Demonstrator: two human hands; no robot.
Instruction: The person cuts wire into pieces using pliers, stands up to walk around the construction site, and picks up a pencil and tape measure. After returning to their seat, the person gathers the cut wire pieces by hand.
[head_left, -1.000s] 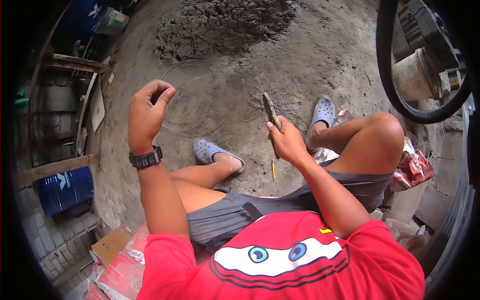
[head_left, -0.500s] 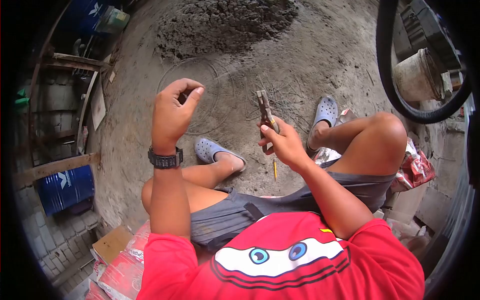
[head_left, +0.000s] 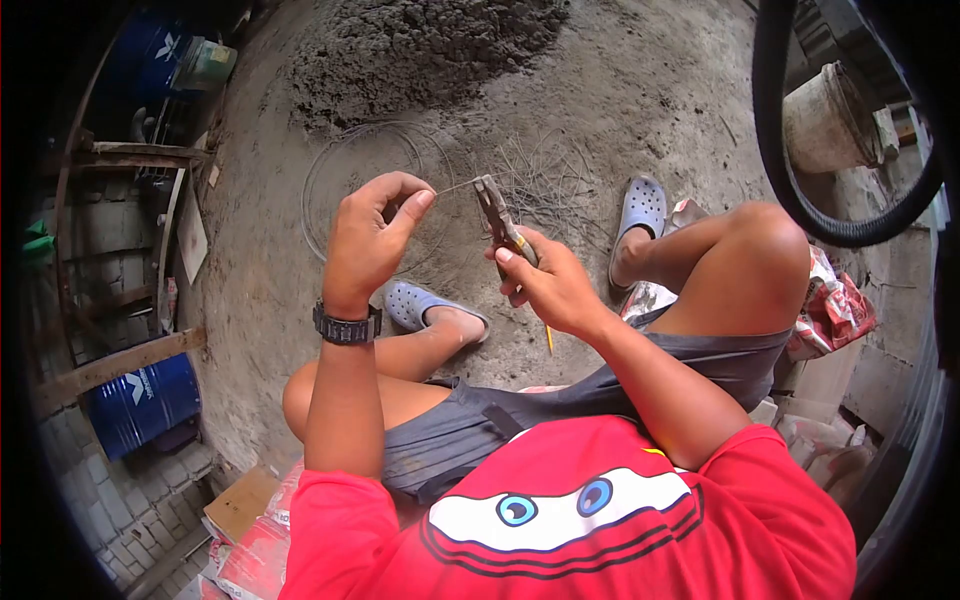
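Note:
My left hand [head_left: 372,240] pinches a thin steel wire [head_left: 455,186] between thumb and forefinger. That wire runs right to the jaws of the pliers [head_left: 497,217], which my right hand [head_left: 545,283] grips by the handles. A loose coil of the same wire [head_left: 340,165] lies on the concrete floor beyond my left hand. A scatter of short cut wire pieces [head_left: 545,180] rests on the floor behind the pliers. I sit low, knees bent, both blue clogs on the floor.
A pile of dark sand [head_left: 430,45] lies far ahead. A pencil [head_left: 548,338] lies between my feet. Blue drums [head_left: 140,400] and wooden planks [head_left: 110,365] stand at left. A dirty bucket [head_left: 825,120] and black hose [head_left: 800,200] are at right. Red sacks [head_left: 835,310] lie beside me.
My left hand moved right toward the pliers, now pinching the wire. My right hand raised the pliers and their jaws now meet the wire's end.

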